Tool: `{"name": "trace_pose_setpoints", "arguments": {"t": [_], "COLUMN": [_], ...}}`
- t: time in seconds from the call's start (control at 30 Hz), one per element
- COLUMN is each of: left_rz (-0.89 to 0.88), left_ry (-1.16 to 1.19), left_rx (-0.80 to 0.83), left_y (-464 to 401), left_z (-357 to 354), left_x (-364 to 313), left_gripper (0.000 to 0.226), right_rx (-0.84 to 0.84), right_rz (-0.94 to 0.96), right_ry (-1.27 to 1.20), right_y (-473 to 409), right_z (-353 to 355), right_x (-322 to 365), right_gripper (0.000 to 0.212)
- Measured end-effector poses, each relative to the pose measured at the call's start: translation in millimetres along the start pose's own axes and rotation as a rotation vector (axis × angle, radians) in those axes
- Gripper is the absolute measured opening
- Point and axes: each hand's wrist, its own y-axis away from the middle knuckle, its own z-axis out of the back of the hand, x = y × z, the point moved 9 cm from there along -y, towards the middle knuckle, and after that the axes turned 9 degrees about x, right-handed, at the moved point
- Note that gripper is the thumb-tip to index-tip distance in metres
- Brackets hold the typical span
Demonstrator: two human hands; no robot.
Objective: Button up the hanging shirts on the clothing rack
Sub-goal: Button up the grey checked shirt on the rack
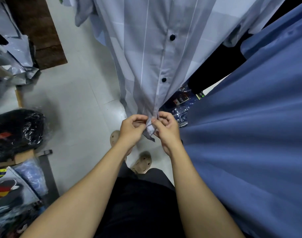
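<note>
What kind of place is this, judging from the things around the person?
Probably a clothing stockroom or small garment shop. Shirts hang close together, a pale striped shirt beside a blue shirt, and plastic-wrapped garments are piled along the tiled floor.

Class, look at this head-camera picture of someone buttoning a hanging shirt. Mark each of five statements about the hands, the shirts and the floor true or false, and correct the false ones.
1. Both hands pinch the pale striped shirt near its bottom hem. True: left hand and right hand meet at the placket.
2. Two dark buttons show fastened above the hands. True.
3. The shirt's buttons are white. False: they are dark.
4. A blue garment hangs on the person's right. True.
5. The brown mat lies under the person's feet. False: it lies at upper left, away from the sandals.
</note>
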Motion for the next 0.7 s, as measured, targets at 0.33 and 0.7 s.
{"name": "trace_pose_setpoints", "arguments": {"t": [0.33, 0.7], "left_rz": [-0.020, -0.034], "left_ry": [0.010, 0.002], "left_rx": [0.009, -0.080], "left_y": [1, -1], "left_z": [-5, 9], "left_x": [10, 11], "left_gripper": [0.022, 0.016], "right_rx": [0.050, -0.059], "right_rz": [-0.093, 0.007], "right_ry": [-0.111, 0.049], "right_y": [12, 16], "right_z": [1, 22], "right_x": [-21, -12], "right_gripper": [0.014, 0.009]}}
